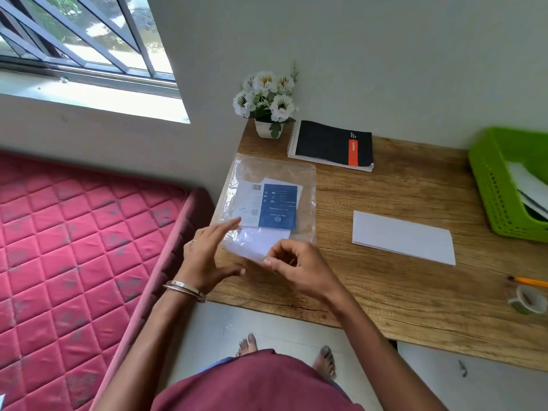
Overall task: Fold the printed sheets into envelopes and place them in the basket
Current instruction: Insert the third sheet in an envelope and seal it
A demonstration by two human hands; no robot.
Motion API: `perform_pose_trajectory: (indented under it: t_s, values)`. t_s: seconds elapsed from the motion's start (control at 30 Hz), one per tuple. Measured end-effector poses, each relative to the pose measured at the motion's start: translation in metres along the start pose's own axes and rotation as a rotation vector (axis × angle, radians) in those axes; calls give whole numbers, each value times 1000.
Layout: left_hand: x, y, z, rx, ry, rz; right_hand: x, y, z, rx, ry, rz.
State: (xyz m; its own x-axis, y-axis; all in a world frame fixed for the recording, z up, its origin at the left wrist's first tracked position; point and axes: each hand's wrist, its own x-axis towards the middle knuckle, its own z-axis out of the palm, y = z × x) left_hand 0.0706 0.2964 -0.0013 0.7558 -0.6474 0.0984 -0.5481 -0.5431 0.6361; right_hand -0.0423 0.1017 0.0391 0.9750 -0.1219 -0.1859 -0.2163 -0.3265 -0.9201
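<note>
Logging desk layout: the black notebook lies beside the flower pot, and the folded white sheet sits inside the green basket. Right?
Not quite. The head view shows the folded white sheet flat on the wooden desk, outside the green basket. The black notebook does lie beside the flower pot.

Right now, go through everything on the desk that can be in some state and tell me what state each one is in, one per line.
Clear plastic packet: flat on desk, near end being opened.
Left hand: open, fingers on packet.
Right hand: pinching packet's near edge.
White folded sheet: folded, lying flat.
Spiral notebook: closed.
Green basket: holds white papers.
Tape roll: lying flat, untouched.
Pencil: lying loose.
</note>
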Motion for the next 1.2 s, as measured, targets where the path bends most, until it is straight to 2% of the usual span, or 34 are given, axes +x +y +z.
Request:
perform_pose_trajectory:
  t_s: [0.07,0.13,0.3,0.4,0.53,0.67,0.77,0.93,1.03,1.1,1.2]
  values:
    - [2,5,-6,-200,67,-14,-4,-17,-10,129,-60,-4]
    - [5,14,-13,-408,144,-57,-5,-31,-20,293,-54,-12]
    - [18,56,-30,-789,291,-91,-2,-49,-47,591,90,-59]
    - [31,74,-43,-982,417,-147,0,-47,-62,597,180,-48]
    - [53,101,-58,-998,539,-227,-6,-39,-75,559,235,-39]
    - [77,128,-67,-868,625,-171,-15,-32,-85,525,294,-28]
    - [93,143,-64,-802,530,-181,-20,-32,-95,520,340,-47]
    - [99,171,-24,-801,133,-392,-28,-32,-113,484,430,-146]
    - [91,189,5,-852,-120,-477,-33,-27,-126,331,457,-207]
    - [85,203,20,-859,-270,-554,-38,-20,-133,240,487,-188]
    - [81,211,35,-970,-420,-640,-45,-6,-144,268,533,-149]
